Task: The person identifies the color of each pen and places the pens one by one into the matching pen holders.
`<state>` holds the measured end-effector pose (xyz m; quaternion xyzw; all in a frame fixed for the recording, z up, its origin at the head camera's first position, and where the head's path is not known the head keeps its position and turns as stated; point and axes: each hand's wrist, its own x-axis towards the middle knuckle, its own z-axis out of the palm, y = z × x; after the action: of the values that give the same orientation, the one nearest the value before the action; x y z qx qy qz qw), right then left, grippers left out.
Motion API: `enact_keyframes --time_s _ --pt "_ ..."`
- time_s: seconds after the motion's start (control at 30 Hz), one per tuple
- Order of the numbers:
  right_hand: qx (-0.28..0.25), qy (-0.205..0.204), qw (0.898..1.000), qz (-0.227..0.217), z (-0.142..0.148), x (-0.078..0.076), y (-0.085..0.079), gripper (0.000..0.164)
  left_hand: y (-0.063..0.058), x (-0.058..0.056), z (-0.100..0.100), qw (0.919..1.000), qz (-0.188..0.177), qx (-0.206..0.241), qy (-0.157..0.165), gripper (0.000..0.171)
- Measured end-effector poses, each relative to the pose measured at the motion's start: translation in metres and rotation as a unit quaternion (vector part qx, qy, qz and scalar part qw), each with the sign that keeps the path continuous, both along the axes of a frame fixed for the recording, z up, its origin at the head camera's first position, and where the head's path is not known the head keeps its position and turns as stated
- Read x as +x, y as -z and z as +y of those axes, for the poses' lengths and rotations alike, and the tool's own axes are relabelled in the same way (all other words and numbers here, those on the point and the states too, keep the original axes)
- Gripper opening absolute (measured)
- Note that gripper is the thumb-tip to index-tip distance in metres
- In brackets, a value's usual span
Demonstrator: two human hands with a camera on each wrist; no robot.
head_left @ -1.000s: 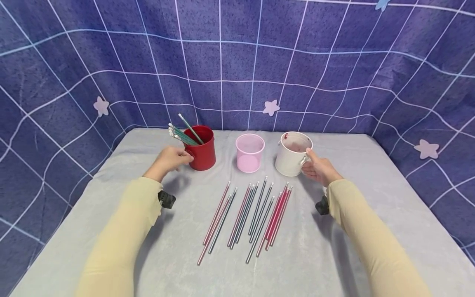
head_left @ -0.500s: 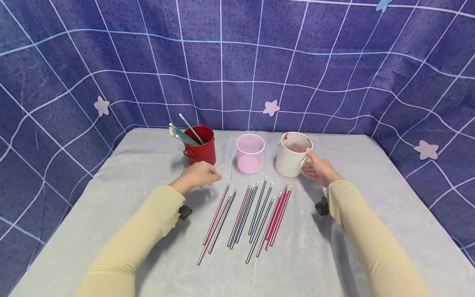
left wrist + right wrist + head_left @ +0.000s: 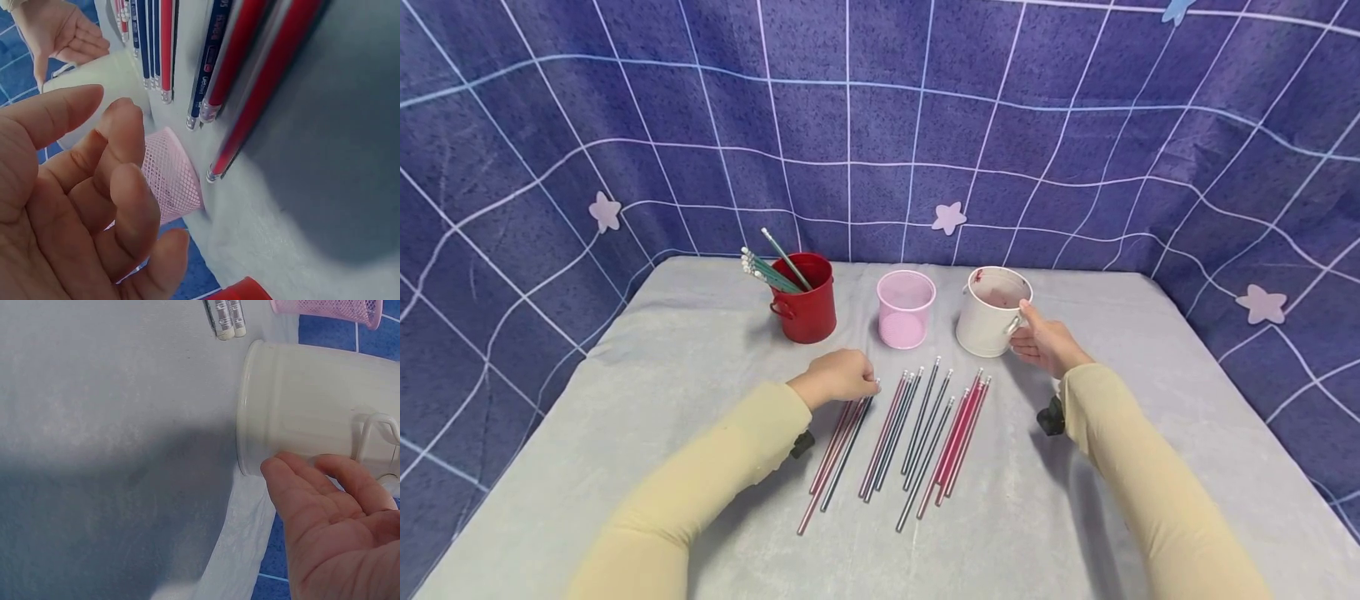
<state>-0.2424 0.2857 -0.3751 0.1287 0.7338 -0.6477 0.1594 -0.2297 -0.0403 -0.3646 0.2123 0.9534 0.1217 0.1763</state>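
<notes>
My left hand point(image 3: 842, 375) is over the top ends of the leftmost red and dark blue pencils point(image 3: 838, 458), partly hiding them. In the left wrist view its fingers are loosely bent with nothing between thumb and fingertips, and red pencils point(image 3: 269, 94) lie beyond them. My right hand point(image 3: 1045, 342) touches the side of a white metal bucket point(image 3: 977, 329), thumb at the rim by the small handle. In the right wrist view the relaxed fingers point(image 3: 300, 481) rest along the bucket's wall. More dark blue and red pencils point(image 3: 962, 437) lie in loose rows across the table.
A red bucket point(image 3: 812, 321) at back left holds several green pencils point(image 3: 775, 279) leaning outward. Between the two buckets stands a pink mesh cup point(image 3: 903, 329). A grey cloth point(image 3: 1075, 542) covers the table, and a blue gridded curtain point(image 3: 880, 125) hangs behind it.
My left hand has moved from beside the red bucket rightward and nearer, over the leftmost pencils. The right hand stays at the white bucket.
</notes>
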Motion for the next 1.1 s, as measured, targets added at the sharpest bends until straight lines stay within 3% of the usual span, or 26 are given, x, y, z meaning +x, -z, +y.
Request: enact_keyframes --time_s 0.4,0.77,0.93,1.1 --pt "-0.010 0.003 1.000 0.006 0.000 0.001 0.000 0.087 0.007 -0.005 -0.004 0.9987 -0.011 -0.043 -0.026 0.041" --pt "-0.007 0.009 1.000 0.007 -0.002 0.001 0.001 0.086 0.019 -0.009 -0.011 0.9939 -0.037 -0.085 -0.059 0.026" --pt "-0.005 0.004 1.000 0.008 -0.001 0.001 0.001 0.087 0.019 -0.012 -0.014 0.9935 -0.050 -0.077 -0.068 0.027" --pt "-0.007 0.006 1.000 0.008 -0.001 0.002 0.001 0.088 0.019 -0.011 -0.013 0.9950 -0.065 -0.053 -0.054 0.024"
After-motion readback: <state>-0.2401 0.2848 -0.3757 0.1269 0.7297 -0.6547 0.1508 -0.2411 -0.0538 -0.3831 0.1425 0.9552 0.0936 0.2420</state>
